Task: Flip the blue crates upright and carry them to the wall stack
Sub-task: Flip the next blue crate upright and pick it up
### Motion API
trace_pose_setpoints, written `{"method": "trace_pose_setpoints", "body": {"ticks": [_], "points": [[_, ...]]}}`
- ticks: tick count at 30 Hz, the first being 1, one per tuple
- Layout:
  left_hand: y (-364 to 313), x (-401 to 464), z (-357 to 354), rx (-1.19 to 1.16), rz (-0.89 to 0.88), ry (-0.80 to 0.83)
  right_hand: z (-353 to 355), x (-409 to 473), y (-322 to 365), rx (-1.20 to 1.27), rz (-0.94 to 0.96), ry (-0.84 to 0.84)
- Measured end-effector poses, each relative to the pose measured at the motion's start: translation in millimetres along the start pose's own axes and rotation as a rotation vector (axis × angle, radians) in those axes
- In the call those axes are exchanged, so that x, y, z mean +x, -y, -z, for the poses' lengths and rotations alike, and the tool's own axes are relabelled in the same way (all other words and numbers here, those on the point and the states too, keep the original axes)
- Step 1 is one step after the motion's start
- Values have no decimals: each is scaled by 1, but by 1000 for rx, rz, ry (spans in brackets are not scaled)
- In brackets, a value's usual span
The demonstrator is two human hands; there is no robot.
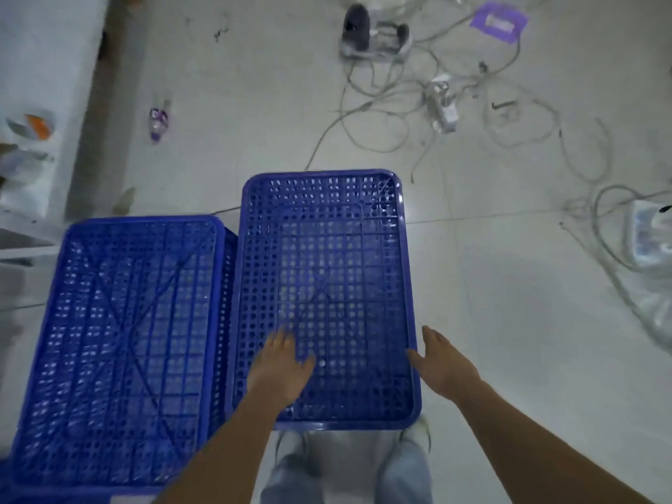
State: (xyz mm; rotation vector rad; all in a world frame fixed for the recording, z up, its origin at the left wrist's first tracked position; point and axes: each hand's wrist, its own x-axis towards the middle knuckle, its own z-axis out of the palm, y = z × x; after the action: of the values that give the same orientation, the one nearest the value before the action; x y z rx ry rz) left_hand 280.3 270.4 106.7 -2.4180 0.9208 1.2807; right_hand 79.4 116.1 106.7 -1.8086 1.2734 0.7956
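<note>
Two blue perforated crates sit side by side on a pale tiled floor, right in front of the person's feet. The right crate [323, 285] lies with a flat grid face up, diagonal ribs crossing it; whether that face is its base or its open side is hard to tell through the blur. The left crate [123, 351] stands just beside it, their long sides nearly touching, and it shows the same ribbed grid. The left hand [280, 369] hangs over the near part of the right crate with fingers straight and spread, gripping nothing; whether it touches the grid cannot be told. The right hand [443, 361] is at the crate's right rim, fingers straight and relaxed, also holding nothing. Farther off on the floor lie a tangle of pale cables [400, 103], a plastic bottle [159, 121] with a purple label whose writing is too blurred to read, a dark shoe [358, 27], and a purple sheet [499, 22] bearing a pale patch with no legible text.
</note>
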Motion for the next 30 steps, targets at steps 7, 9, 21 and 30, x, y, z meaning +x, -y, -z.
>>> {"method": "trace_pose_setpoints", "body": {"ticks": [7, 9, 21, 30], "points": [[22, 79, -80, -64, 102, -45, -33, 114, -28, 233, -46, -83], [23, 89, -95, -41, 108, -84, -42, 137, -25, 329, -53, -151], [29, 81, -80, -201, 76, -54, -29, 140, -10, 433, -99, -281], [-1, 43, -43, -501, -152, 71, 1, 67, -6, 385, 35, -532]]}}
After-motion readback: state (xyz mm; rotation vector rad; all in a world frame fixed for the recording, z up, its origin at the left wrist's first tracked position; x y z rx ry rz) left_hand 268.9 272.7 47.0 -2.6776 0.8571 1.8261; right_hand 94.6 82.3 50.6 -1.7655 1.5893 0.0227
